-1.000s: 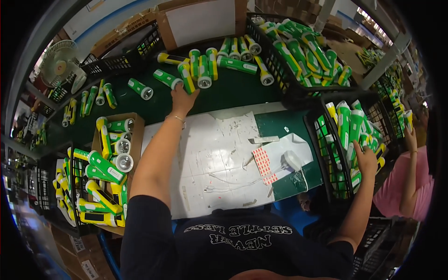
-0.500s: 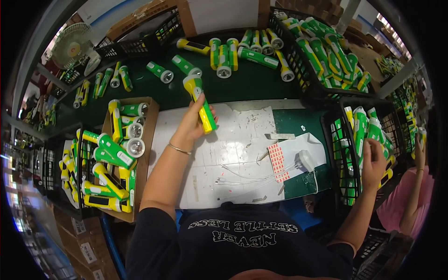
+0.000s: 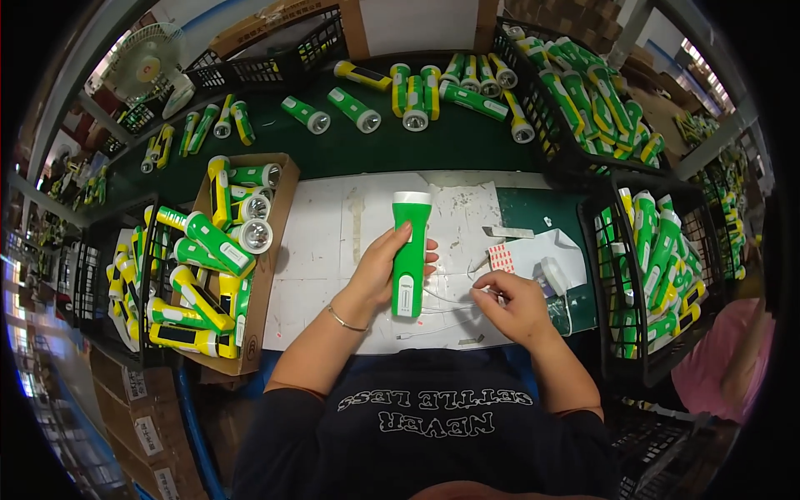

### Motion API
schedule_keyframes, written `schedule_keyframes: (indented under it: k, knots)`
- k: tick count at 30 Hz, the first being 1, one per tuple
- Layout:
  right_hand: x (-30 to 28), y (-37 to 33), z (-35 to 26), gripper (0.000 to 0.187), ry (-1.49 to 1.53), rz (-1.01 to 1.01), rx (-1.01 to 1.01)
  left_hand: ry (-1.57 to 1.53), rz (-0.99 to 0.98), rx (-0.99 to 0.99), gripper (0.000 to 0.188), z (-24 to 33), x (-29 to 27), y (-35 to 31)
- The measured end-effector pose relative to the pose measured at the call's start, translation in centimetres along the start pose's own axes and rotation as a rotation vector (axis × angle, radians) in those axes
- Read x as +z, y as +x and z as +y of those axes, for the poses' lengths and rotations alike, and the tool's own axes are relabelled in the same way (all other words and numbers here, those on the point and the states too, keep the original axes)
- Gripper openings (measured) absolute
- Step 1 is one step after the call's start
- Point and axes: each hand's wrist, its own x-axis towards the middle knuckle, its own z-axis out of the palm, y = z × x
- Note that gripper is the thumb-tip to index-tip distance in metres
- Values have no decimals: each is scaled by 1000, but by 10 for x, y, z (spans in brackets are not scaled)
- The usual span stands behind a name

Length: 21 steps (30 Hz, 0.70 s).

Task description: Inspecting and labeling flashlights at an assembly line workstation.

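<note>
In front of me my left hand (image 3: 390, 265) is wrapped round a green flashlight (image 3: 409, 279) with a white head rim. The flashlight stands nearly lengthwise, head pointing away from me, above the white work surface (image 3: 321, 250). Close by on the right, my right hand (image 3: 518, 310) has its fingers bent together over thin white cables (image 3: 450, 310). Whether a cable is pinched in its fingertips cannot be made out. A white charger plug (image 3: 552, 273) lies just beyond that hand, beside a red-and-white patterned sheet (image 3: 501, 257).
A cardboard box (image 3: 279, 196) of green and yellow flashlights stands at the left, a black crate (image 3: 633, 321) of them at the right. Another full crate (image 3: 542, 108) is at the far right. Several flashlights (image 3: 415, 108) stand or lie along the back. A person in pink (image 3: 721, 358) is at the right.
My left hand has brought its flashlight nearer and turned it from its yellow side to its green face. My right hand has left the right crate and come to the cables.
</note>
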Motion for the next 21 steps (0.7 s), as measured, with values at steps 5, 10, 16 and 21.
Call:
schedule_keyframes:
  k: [5,10,16,21]
  knots:
    - [7,-7,0,21,-6,-65,36,-23,81,-9,43,-16,-3,2]
    - [17,-11,4,24,7,-105,65,-32,129,-28,46,-21,0,0]
    - [24,1,4,21,34,-131,-56,-79,69,12,38,-26,1,2]
    - [35,13,-9,9,-340,38,-415,201,42,167,35,-20,13,-5]
